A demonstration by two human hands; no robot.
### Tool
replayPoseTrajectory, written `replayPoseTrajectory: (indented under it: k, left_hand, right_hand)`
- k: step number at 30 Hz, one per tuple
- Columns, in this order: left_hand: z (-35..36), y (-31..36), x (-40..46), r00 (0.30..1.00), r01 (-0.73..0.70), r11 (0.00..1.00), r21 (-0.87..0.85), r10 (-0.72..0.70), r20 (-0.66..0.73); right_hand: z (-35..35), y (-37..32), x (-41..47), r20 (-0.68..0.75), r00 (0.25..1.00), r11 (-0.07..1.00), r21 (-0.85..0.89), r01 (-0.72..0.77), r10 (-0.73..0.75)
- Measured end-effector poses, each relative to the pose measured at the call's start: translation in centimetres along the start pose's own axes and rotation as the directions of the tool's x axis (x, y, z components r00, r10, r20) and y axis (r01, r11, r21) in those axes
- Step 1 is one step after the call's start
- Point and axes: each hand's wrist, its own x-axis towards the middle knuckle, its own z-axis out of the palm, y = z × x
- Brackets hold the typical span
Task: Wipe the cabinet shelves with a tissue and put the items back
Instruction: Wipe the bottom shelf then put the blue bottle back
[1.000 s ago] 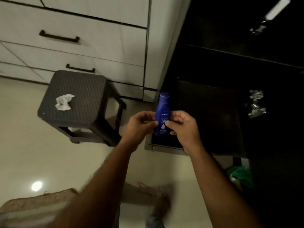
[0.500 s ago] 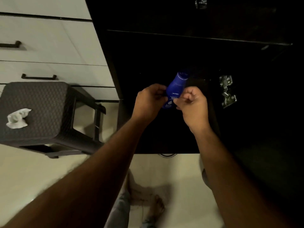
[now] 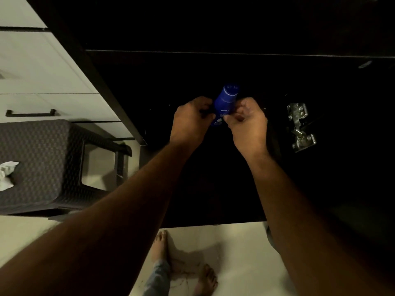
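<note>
Head view looks down into a dark open cabinet [image 3: 213, 189], where both hands pinch a blue Nivea lotion bottle [image 3: 224, 103] between them: left hand [image 3: 192, 120] on its left side, right hand [image 3: 245, 122] on its right, fingers curled. A crumpled white tissue [image 3: 6, 174] lies on the dark woven stool [image 3: 49, 159] at left, well apart. A metal hinge [image 3: 300, 127] shows at right.

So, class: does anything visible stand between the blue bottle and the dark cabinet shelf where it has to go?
Nothing visible does. The left hand and right hand hold the bottle in front of the open cabinet. The interior is very dark, so anything deep inside cannot be told.
</note>
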Motion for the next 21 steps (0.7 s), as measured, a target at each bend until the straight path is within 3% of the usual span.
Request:
replayPoseTrajectory:
  k: [11,21]
  left_hand:
    - [0.0,-0.6,-0.3,1.0,0.019,0.998,0.06,-0.02,0.004]
    - [-3.5,0.9,-5.2,1.0,0.011,0.994,0.108,-0.009,-0.018]
  right_hand:
    - [0.1,0.2,0.2,0.018,1.0,0.996,-0.082,0.017,-0.015]
    - [-3.1,-1.0,-2.8,-0.037,0.991,0.99,-0.052,-0.132,0.13]
